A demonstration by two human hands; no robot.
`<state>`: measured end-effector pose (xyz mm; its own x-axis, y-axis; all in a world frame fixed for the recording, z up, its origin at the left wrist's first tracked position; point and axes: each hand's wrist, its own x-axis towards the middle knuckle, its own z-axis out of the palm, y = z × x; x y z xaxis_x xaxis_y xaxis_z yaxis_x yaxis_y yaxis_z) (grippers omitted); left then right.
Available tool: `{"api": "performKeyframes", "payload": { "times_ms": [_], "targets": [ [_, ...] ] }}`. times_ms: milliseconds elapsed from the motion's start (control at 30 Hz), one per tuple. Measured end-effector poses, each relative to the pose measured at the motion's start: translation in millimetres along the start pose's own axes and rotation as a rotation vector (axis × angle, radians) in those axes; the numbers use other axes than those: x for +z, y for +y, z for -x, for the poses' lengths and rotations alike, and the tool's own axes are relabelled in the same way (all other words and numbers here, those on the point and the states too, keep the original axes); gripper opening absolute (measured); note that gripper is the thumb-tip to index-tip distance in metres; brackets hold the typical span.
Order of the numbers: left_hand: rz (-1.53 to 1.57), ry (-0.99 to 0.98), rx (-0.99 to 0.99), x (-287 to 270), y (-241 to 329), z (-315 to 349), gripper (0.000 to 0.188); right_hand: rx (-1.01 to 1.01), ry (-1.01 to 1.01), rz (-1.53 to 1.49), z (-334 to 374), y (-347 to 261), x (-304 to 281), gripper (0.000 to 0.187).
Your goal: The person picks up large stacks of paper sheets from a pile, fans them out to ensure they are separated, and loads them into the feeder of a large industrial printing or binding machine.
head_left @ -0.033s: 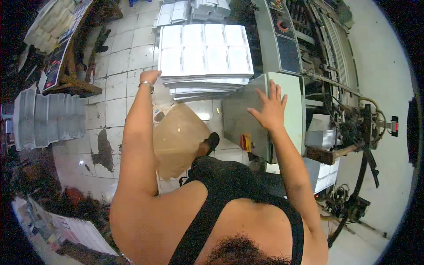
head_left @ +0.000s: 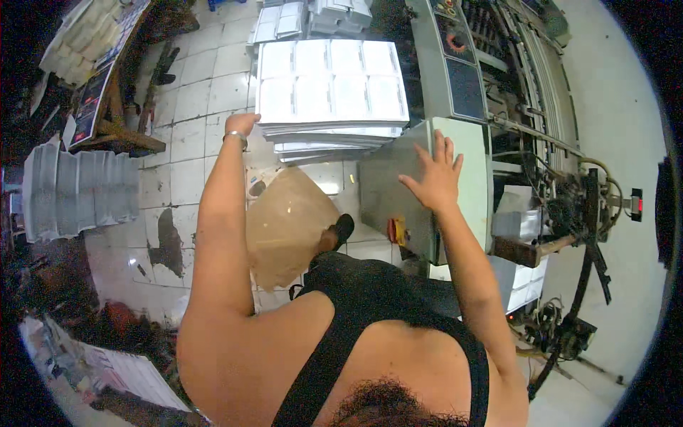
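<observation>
A tall stack of white printed sheets [head_left: 331, 89] stands ahead of me, its top sheet showing several page blocks in a grid. At its near left corner is my left hand [head_left: 243, 125], with a bracelet at the wrist; the fingers are closed on the sheets' edge and partly hidden. My right hand [head_left: 436, 176] is open over the pale green top of a metal cabinet [head_left: 466, 153], fingers spread and nothing in them. Whether the palm rests on that top is hard to tell. On the cabinet's side sits a red and yellow switch [head_left: 397, 230].
More paper piles [head_left: 281, 21] stand beyond the stack. A brown sheet [head_left: 288, 220] lies on the tiled floor by my foot. At left are a grey-white pile [head_left: 82, 188] and a wooden table [head_left: 117, 139]. A machine with rods and rails [head_left: 530, 107] runs along the right.
</observation>
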<state>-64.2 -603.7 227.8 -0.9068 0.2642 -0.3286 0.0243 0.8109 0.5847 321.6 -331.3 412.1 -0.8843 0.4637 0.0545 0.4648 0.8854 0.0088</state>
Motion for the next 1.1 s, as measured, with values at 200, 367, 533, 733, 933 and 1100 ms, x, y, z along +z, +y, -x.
{"api": "performKeyframes", "payload": {
  "times_ms": [200, 367, 533, 733, 933, 1100],
  "targets": [
    [0.782, -0.204, -0.273, -16, 24, 2, 0.032, -0.013, -0.011, -0.007, 0, 6, -1, 0.069],
    [0.891, -0.341, -0.351, -44, 70, 16, 0.089, 0.01, -0.02, -0.048, 0, 11, -5, 0.068],
    [0.998, -0.495, -0.412, -41, 69, -31, 0.089, -0.007, -0.016, -0.123, -1, 17, -7, 0.069],
    [0.623, -0.477, -0.431, -32, 119, -43, 0.085, 0.028, -0.043, -0.199, -2, 31, -2, 0.067],
    [0.351, -0.058, -0.463, 16, 33, -131, 0.087, -0.01, -0.031, -0.242, 2, 34, -12, 0.064],
    [-0.103, 0.249, -0.261, 15, 103, -88, 0.088, 0.029, 0.033, -0.265, 8, 44, 0, 0.062]
  ]
}}
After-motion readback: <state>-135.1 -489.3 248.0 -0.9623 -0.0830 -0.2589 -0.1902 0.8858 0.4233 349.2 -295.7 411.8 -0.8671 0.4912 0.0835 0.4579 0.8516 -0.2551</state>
